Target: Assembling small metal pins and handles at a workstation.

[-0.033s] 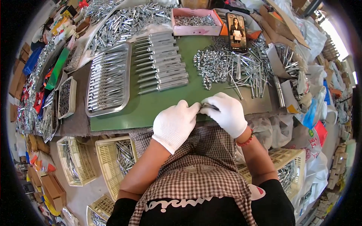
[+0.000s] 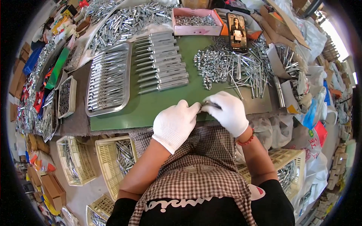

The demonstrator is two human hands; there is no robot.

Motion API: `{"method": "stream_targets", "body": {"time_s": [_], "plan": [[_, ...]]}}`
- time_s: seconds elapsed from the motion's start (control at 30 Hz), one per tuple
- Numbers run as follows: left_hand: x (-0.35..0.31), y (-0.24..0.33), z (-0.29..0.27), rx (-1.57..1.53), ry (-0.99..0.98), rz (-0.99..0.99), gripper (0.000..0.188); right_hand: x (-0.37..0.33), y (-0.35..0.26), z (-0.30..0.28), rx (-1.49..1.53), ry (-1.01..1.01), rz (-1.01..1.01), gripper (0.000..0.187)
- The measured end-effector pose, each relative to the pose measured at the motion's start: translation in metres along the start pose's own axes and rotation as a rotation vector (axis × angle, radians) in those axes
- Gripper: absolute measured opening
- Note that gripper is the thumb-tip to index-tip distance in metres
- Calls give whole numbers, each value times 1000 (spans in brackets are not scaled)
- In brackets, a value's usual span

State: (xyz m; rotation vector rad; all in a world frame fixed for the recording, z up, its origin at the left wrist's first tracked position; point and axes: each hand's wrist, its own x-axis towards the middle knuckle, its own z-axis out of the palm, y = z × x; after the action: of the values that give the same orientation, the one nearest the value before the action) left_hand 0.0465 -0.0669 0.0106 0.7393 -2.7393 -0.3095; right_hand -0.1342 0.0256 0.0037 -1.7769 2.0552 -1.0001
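Observation:
Over the front edge of the green work mat (image 2: 151,109), both my hands are gloved in white, fingertips almost meeting. My left hand (image 2: 174,124) is closed in a pinch; its grip is mostly hidden, though a small metal tip shows beside the wrist. My right hand (image 2: 229,114) is closed round a small dark metal piece (image 2: 213,105), whose exact kind I cannot make out. Beyond my hands lie a row of metal sleeve anchors (image 2: 166,73), a heap of small metal nuts or cones (image 2: 211,66) and a pile of loose metal bolts (image 2: 256,73).
A steel tray (image 2: 129,75) with rows of metal anchors lies at left. At the back are a pink box (image 2: 196,31) of small metal parts and a propped phone (image 2: 236,33). Cream plastic crates (image 2: 98,150) stand below the bench edge; a metal tube (image 2: 279,91) lies at right.
My right hand has turned slightly and shifted a little to the right, with more of the dark metal piece showing. My left hand stays in place.

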Motion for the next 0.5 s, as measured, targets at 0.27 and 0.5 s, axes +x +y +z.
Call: {"method": "stream_targets", "body": {"time_s": [0.27, 0.5], "plan": [[0, -2, 0, 1, -2, 3, 20, 11, 11, -13, 22, 63, 29, 15], [2, 1, -1, 4, -13, -7, 19, 20, 21, -12, -114, 125, 57, 15]]}}
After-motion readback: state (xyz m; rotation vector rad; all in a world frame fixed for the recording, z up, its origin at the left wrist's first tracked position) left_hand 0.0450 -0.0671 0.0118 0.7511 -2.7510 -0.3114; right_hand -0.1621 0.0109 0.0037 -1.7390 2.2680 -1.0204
